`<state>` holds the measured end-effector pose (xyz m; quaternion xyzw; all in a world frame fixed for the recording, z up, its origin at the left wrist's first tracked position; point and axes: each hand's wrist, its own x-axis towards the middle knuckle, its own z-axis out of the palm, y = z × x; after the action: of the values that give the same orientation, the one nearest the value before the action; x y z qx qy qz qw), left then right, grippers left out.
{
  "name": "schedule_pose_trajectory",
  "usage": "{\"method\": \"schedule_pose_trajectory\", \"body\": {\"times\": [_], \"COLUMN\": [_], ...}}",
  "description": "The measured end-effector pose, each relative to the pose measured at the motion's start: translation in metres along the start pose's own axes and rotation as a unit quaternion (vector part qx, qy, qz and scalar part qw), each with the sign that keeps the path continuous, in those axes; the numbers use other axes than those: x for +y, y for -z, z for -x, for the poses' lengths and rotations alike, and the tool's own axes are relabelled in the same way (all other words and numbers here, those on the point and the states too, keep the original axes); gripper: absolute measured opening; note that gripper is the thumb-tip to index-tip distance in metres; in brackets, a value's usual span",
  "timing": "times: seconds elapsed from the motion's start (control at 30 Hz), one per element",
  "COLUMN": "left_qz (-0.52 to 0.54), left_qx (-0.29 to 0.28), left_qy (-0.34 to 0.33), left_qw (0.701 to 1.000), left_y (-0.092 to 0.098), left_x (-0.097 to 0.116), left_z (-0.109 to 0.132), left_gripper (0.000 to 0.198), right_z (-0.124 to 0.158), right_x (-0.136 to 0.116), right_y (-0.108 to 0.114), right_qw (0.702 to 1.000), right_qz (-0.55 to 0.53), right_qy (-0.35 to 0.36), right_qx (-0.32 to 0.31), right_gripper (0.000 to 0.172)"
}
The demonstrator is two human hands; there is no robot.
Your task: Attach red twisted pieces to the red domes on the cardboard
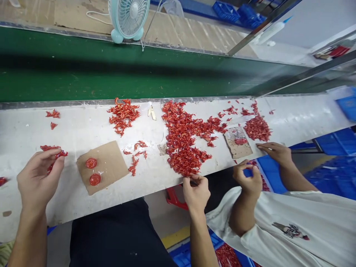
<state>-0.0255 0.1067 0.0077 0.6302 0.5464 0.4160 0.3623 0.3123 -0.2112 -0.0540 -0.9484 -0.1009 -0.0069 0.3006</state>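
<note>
My left hand (40, 176), over the left part of the white bench, pinches a small glossy red piece (61, 153) with a bluish spot between thumb and forefinger. More red pieces lie just behind its fingers. My right hand (197, 193) is closed at the near edge of a large pile of red pointed pieces (180, 137); what its fingertips grip is hidden. Between my hands, two round red discs (95, 179) sit on a cardboard square (111, 163). Several loose red pieces (134, 165) lie to the right of the cardboard, with a smaller heap (123, 115) behind.
A co-worker's hands (249, 178) are at the right, near another board (237, 142) and a red heap (258, 128). Beyond the white bench (150, 185) runs a green belt (83, 70). A light-blue fan (130, 18) stands behind it. Blue crates (338, 144) are at right.
</note>
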Motion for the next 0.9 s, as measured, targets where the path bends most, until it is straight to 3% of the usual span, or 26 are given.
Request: {"method": "schedule_pose_trajectory", "body": {"times": [0.13, 0.2, 0.27, 0.33, 0.43, 0.5, 0.57, 0.73, 0.9], "left_qz": [0.111, 0.16, 0.21, 0.252, 0.286, 0.291, 0.294, 0.31, 0.301], "left_qx": [0.029, 0.017, -0.001, -0.025, -0.076, -0.101, -0.109, -0.115, -0.126], "left_qy": [0.08, 0.113, 0.14, 0.163, 0.181, 0.181, 0.183, 0.201, 0.212], "left_qw": [0.99, 0.98, 0.968, 0.953, 0.938, 0.934, 0.932, 0.922, 0.921], "left_y": [0.003, 0.003, 0.003, 0.001, -0.001, -0.002, 0.0, 0.005, 0.008], "left_x": [-0.003, -0.001, 0.002, 0.006, 0.007, 0.005, 0.002, -0.003, -0.004], "left_z": [0.012, 0.018, 0.025, 0.032, 0.042, 0.048, 0.054, 0.067, 0.07], "left_gripper": [0.025, 0.024, 0.022, 0.02, 0.017, 0.017, 0.017, 0.02, 0.028], "right_z": [-0.004, -0.004, -0.002, 0.0, 0.002, 0.0, -0.002, -0.007, -0.008], "right_x": [-0.015, -0.03, -0.05, -0.073, -0.105, -0.121, -0.13, -0.136, -0.138], "right_y": [0.013, 0.015, 0.009, -0.002, -0.027, -0.044, -0.056, -0.066, -0.059], "right_qw": [0.999, 0.999, 0.997, 0.988, 0.942, 0.911, 0.896, 0.895, 0.908], "right_qz": [0.021, -0.002, -0.056, -0.098, -0.083, -0.048, -0.005, 0.088, 0.06], "right_qy": [-0.011, 0.003, 0.038, 0.102, 0.224, 0.29, 0.325, 0.295, 0.278], "right_qx": [0.021, 0.048, 0.033, -0.056, -0.235, -0.29, -0.302, -0.322, -0.308], "right_gripper": [0.022, 0.021, 0.02, 0.02, 0.022, 0.024, 0.025, 0.028, 0.029]}}
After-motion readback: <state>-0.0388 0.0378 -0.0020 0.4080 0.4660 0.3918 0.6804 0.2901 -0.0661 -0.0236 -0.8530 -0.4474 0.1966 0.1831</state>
